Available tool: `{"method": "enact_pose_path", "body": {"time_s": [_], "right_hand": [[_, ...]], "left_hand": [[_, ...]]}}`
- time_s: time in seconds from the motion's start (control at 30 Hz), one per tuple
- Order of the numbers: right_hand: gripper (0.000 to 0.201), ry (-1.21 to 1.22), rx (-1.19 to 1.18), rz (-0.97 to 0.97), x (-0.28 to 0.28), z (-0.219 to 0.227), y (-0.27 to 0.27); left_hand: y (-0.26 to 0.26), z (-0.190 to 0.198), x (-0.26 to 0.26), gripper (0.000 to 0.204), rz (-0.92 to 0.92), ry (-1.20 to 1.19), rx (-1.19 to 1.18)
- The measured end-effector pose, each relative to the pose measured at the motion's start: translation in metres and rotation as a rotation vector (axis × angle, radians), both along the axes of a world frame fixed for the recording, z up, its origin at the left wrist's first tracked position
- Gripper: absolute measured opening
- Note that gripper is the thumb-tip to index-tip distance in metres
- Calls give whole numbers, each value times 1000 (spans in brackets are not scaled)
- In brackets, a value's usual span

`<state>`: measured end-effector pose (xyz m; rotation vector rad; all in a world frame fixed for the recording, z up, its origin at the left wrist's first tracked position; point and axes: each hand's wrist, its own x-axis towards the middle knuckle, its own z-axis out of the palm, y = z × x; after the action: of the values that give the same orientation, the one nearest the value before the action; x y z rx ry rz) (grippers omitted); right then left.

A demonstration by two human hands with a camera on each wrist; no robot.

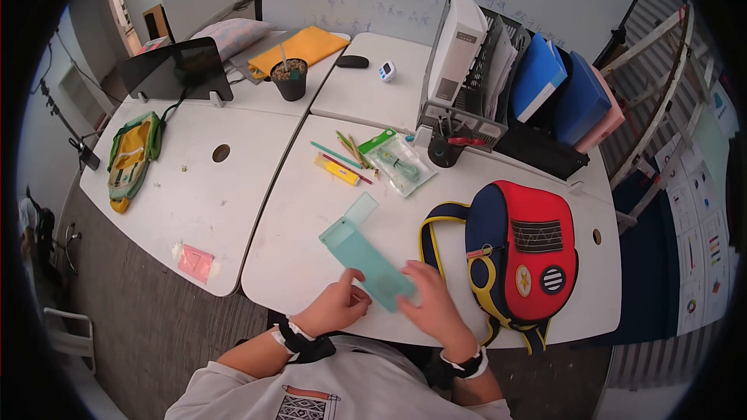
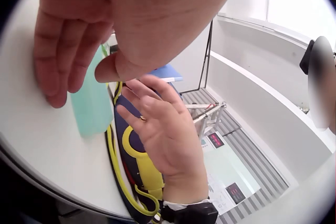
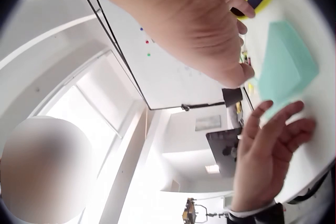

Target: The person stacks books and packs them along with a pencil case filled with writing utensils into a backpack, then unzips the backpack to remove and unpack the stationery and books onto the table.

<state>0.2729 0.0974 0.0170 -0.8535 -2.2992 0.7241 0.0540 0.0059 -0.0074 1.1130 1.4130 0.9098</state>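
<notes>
A translucent teal pencil case (image 1: 359,258) lies slantwise on the white table in front of me, its end flap (image 1: 362,208) folded open at the far end. My left hand (image 1: 336,307) is beside the case's near left edge, fingers loosely bent with nothing gripped. On the opposite side, my right hand (image 1: 434,303) has its fingertips right at the near right edge. The left wrist view shows the right hand's (image 2: 165,129) palm facing in with fingers spread. Past the flap lie several pencils (image 1: 350,148) and a yellow packet (image 1: 337,169).
A red and navy backpack (image 1: 537,253) stands to the right, its strap (image 1: 436,237) reaching near the case. Behind are a clear pouch with a green top (image 1: 401,165), a pen holder (image 1: 445,152) and a file rack (image 1: 467,101). A potted plant (image 1: 289,82) is at back left.
</notes>
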Motion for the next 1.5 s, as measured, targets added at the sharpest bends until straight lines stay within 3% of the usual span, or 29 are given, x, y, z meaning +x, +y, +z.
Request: {"method": "enact_pose_path", "body": {"time_s": [0.07,0.1,0.13,0.2,0.23,0.33,0.4,0.47,0.73,0.83,0.9,1.0,1.23,1.3,1.5], "right_hand": [[50,-63,9,4,-18,-9,-2],[54,-125,20,14,-26,-14,-1],[54,-123,20,14,-33,-18,-1],[58,-197,-39,-9,-46,-24,0],[58,-193,-38,-7,-50,-27,1],[60,-222,-13,7,-59,-27,2],[56,-320,31,49,-63,-16,3],[56,-329,86,75,-65,-17,7],[51,-599,359,180,-90,-21,5],[39,-750,382,220,-104,-17,-3],[29,-932,561,81,-118,-38,-12],[23,-1051,541,48,-132,-41,-19],[23,-1063,584,81,-131,-36,-14],[29,-1149,485,136,-133,-28,-14],[27,-1085,408,128,-133,-22,-10]], "left_hand": [[10,8,-2,29,-128,165,201],[15,18,-3,13,-54,226,241],[21,22,-8,13,-54,228,242],[30,25,-23,15,129,473,390],[36,14,-35,23,127,550,551],[40,16,-55,28,66,746,670],[31,11,-65,30,23,773,639],[20,21,-69,29,-52,561,322],[-3,24,-73,31,-131,518,252],[-3,23,-68,35,-109,534,235],[-4,22,-66,37,-83,539,219],[-4,20,-66,41,-90,621,202],[-2,22,-68,43,-29,622,144],[-3,21,-68,43,-28,609,153],[-3,19,-69,41,-27,591,161]]}}
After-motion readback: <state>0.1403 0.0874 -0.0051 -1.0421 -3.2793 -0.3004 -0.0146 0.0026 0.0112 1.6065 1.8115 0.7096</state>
